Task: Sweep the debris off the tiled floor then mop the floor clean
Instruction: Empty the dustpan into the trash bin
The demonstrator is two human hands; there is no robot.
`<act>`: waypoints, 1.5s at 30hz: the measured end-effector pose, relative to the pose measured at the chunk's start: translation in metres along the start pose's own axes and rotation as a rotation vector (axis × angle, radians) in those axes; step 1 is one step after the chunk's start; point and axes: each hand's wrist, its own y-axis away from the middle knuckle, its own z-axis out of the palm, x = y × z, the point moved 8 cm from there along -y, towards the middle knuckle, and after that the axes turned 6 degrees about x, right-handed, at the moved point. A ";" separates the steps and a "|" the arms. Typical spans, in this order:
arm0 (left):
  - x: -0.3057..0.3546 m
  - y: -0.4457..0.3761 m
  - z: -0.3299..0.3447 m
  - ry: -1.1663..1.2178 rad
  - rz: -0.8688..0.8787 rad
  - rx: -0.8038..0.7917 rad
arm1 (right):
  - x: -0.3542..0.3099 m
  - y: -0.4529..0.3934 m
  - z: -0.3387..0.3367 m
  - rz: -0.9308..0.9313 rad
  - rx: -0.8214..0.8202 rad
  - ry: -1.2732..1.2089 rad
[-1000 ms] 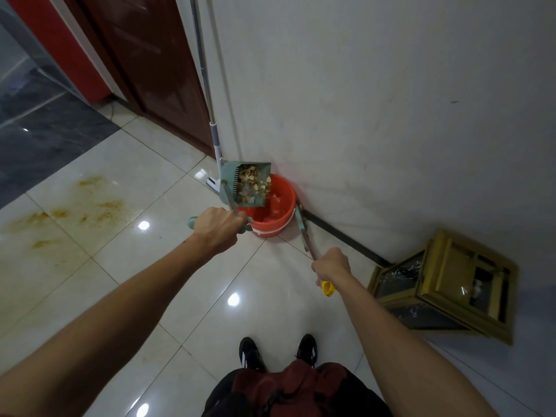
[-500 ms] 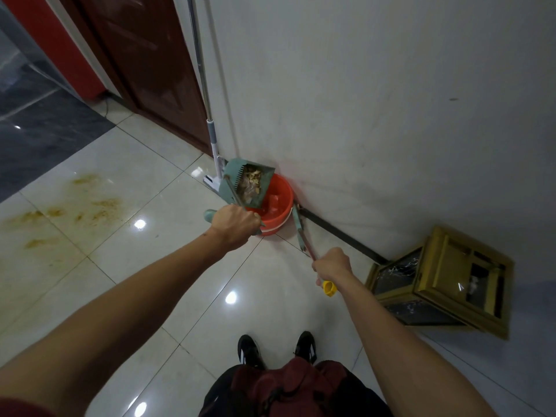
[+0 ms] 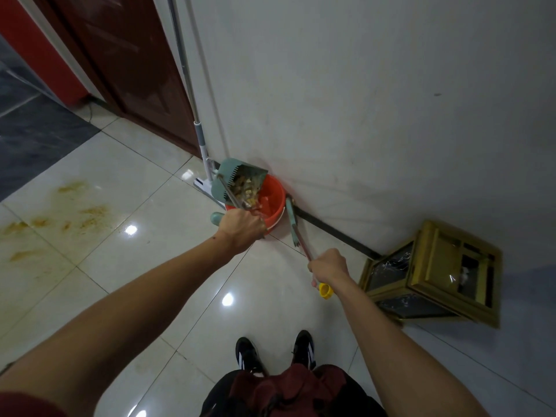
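Observation:
My left hand (image 3: 240, 228) grips the handle of a teal dustpan (image 3: 230, 179), which is tipped over an orange bucket (image 3: 272, 195) by the wall. Brown and yellow debris (image 3: 245, 188) slides from the pan toward the bucket. My right hand (image 3: 329, 266) grips the thin handle of a broom (image 3: 296, 228) with a yellow end cap (image 3: 325, 290); its teal head rests on the floor right of the bucket. A mop (image 3: 202, 145) leans against the wall behind the dustpan. Brown stains (image 3: 69, 218) mark the white tiled floor at the left.
A gold-framed glass box (image 3: 433, 272) stands on the floor against the wall at the right. A dark wooden door (image 3: 120, 61) is at the upper left, with dark tiles (image 3: 33, 136) beside it. My feet (image 3: 275, 352) stand at the bottom centre.
My left hand has tipped the dustpan further over the bucket and moved nearer to it; debris has shifted toward the pan's lower edge. The right hand and the broom have stayed put.

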 end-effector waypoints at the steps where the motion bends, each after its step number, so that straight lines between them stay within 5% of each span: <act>1: 0.000 -0.001 -0.001 -0.008 -0.005 -0.011 | 0.000 0.000 -0.001 -0.002 0.002 -0.006; 29: 0.030 0.003 0.039 -0.155 0.120 -0.179 | 0.002 0.004 0.000 -0.012 -0.014 -0.009; 36: 0.009 -0.009 0.015 -0.102 0.108 -0.092 | 0.004 0.006 0.001 -0.006 -0.031 -0.023; 45: 0.050 0.010 0.020 -0.225 0.204 -0.239 | 0.007 0.010 0.000 0.010 -0.037 -0.047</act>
